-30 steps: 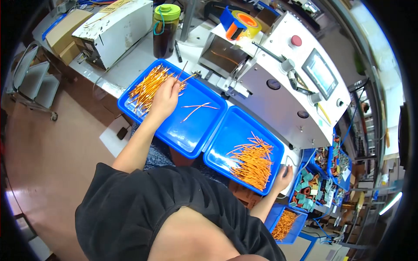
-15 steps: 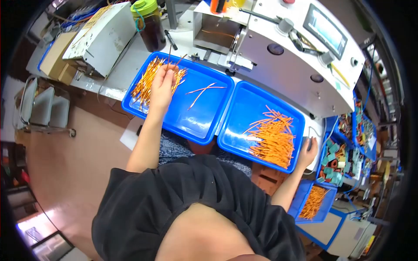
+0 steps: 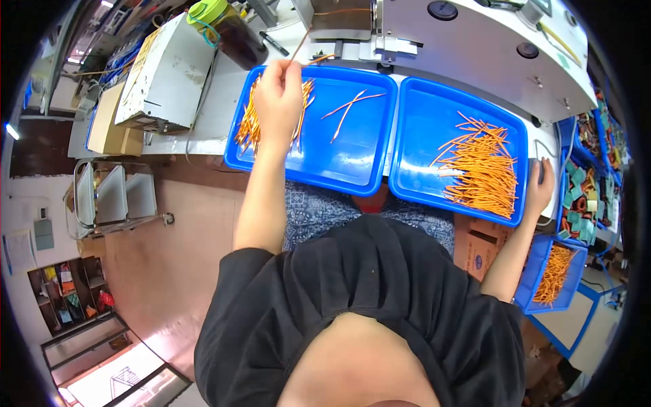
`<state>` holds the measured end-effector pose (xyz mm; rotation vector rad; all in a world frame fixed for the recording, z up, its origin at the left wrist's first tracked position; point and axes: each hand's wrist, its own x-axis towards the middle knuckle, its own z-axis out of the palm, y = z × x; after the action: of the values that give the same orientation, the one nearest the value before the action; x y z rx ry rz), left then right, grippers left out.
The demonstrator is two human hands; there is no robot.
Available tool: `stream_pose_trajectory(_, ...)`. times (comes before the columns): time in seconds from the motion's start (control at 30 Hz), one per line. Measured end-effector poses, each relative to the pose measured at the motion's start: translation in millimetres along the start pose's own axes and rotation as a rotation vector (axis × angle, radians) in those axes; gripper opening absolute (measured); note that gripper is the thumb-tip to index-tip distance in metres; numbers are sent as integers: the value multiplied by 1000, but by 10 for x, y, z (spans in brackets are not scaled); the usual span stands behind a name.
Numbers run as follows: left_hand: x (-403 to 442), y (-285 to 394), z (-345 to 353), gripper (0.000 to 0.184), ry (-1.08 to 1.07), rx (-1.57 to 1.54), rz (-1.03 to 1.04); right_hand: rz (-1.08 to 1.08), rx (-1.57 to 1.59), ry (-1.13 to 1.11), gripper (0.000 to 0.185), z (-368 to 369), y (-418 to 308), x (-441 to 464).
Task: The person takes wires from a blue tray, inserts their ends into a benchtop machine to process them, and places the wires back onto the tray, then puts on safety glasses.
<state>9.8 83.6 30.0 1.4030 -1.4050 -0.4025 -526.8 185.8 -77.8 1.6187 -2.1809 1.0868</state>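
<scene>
Above the pile of orange wires (image 3: 249,127) in the left blue tray (image 3: 319,169), my left hand (image 3: 279,95) is closed in a pinch. A thin dark wire (image 3: 299,46) points up from its fingertips, and another orange wire end (image 3: 322,59) shows just to the right. Two wires (image 3: 349,108) lie crossed on the tray's bare part. The right blue tray (image 3: 424,122) holds a heap of orange wires (image 3: 481,166). Beside its right rim, my right hand (image 3: 540,193) has its fingers curled round a small dark object (image 3: 536,171).
A white machine (image 3: 475,54) stands behind the trays. A green-lidded bottle (image 3: 234,39), a black pen (image 3: 274,43) and a white box (image 3: 166,78) are at the back left. Parts bins (image 3: 576,197) and a small blue bin of wires (image 3: 532,288) lie at the right.
The view has turned, with the trays now higher and farther right in it. My left hand stays pinched on wire near the left pile, and my right hand remains beside the right tray.
</scene>
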Motion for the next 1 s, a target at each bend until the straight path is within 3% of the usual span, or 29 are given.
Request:
stream_pose_trajectory(0.17,420,-29,139,26,-9,47,125,-6,16,10,32,-9,15,-19)
stream_pose_trajectory(0.3,577,-50,252,27,-136,63,33,-26,-5,10,33,14,55,-2)
stream_pose_trajectory(0.5,665,-230,409,25,-131,176,70,-1,-5,11,32,3,0,-1)
stream_pose_trajectory(0.77,783,-424,768,27,-268,81,-7,-6,-8,11,32,-11,-21,-9)
stream_pose_trajectory(1.0,821,-199,911,29,-288,145,13,-15,-11,10,31,-14,-17,0)
